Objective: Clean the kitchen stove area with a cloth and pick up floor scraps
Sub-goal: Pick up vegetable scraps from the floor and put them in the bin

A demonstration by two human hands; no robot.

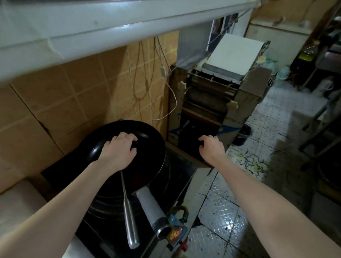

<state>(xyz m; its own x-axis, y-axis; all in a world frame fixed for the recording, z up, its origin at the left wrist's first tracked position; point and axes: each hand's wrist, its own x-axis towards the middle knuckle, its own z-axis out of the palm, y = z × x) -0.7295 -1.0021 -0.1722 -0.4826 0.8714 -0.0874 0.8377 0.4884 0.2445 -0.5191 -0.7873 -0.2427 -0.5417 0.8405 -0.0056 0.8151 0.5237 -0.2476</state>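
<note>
A black wok [145, 139] sits tilted on the dark stove [181, 169], its grey handle [152, 209] pointing toward me. A steel utensil handle [130, 222] sticks out of the wok. My left hand [118, 149] lies inside the wok with bent fingers pressing on its surface; whatever may be under the palm is hidden. My right hand [211, 146] is at the stove's far right corner, fingers curled down over something dark that I cannot make out. Yellow-green scraps [249, 163] lie scattered on the tiled floor right of the stove. No cloth is plainly visible.
A range hood [112, 25] hangs low overhead. A metal roller machine [217, 95] stands just beyond the stove, with a black bucket [243, 133] beside it. Cords hang on the tiled wall [68, 94]. A colourful packet [177, 231] sits by the stove front. Furniture legs crowd the right.
</note>
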